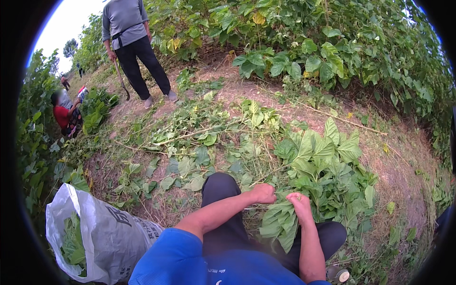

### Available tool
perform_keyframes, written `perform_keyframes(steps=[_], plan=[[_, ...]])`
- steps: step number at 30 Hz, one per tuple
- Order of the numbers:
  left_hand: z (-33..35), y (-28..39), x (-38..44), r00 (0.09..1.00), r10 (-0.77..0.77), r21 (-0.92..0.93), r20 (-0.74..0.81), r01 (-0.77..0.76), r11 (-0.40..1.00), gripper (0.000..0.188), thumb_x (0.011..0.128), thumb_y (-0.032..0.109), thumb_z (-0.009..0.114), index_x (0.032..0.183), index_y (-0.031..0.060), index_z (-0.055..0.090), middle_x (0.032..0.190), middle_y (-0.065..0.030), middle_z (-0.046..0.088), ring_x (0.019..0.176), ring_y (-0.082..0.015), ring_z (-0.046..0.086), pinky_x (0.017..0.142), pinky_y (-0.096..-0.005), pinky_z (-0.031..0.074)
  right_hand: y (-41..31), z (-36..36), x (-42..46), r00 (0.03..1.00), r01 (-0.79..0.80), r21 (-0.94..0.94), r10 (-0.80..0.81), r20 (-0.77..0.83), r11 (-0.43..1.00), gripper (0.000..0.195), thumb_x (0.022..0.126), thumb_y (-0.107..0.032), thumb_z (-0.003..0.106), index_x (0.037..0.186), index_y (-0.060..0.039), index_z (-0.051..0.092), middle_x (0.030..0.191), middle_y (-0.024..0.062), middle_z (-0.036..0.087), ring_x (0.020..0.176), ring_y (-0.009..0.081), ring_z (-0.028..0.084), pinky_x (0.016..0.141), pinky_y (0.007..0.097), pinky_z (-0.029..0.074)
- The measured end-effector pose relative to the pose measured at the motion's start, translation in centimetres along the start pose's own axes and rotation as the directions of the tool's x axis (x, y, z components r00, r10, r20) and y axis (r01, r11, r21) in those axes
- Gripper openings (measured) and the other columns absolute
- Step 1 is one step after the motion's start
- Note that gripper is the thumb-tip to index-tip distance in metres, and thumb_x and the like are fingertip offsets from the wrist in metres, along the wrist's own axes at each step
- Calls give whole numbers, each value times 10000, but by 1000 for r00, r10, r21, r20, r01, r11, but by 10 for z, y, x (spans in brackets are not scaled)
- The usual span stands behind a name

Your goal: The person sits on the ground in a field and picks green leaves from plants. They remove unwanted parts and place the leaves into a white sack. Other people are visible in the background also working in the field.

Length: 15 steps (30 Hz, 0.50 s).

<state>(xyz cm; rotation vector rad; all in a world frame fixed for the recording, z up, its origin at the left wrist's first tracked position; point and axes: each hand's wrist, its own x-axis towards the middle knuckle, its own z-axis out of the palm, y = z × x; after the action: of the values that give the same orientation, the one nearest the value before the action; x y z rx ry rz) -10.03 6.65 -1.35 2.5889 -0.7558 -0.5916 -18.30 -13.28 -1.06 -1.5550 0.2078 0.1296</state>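
Observation:
My right hand (301, 207) pinches a bunch of broad green leaves (279, 223) by the stem end, and the blades hang down over my lap. Close by on its left, my left hand (263, 193) is curled into a fist; its palm side is hidden, so I cannot tell if a stem is inside. Just beyond both hands lies a heap of cut leafy branches (326, 171), near my bent knee. To my left a white woven plastic sack (110, 231) leans with its mouth open, green leaves (74, 245) inside. It bears printed writing.
A standing person (126, 28) holds a long-handled curved blade (122, 80). Another person (63, 115) in red sits by leaves at far left. Cut vines (199, 131) litter the ground. A capped bottle (337, 274) lies by my right elbow. Dense bushes (320, 42) rise behind.

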Motion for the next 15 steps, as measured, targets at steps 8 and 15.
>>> perform_keyframes(steps=[8,15], plan=[[-1,1,1,1000,-12,18,6,12,1000,391,811,355,572,932,20,733,976,-248,711,959,-406,686,845,-491,547,-8,5,-4,1000,-19,-14,19,11,1000,112,867,-74,600,908,-36,697,814,-17,624,723,74,537,686,217,430],[6,-5,3,1000,13,6,13,-13,1000,395,814,367,590,930,15,728,957,-247,710,944,-407,688,834,-491,550,-14,5,3,1000,-3,-99,1,-27,995,238,839,-73,612,1048,-1,699,892,11,654,779,75,567,725,224,450]])
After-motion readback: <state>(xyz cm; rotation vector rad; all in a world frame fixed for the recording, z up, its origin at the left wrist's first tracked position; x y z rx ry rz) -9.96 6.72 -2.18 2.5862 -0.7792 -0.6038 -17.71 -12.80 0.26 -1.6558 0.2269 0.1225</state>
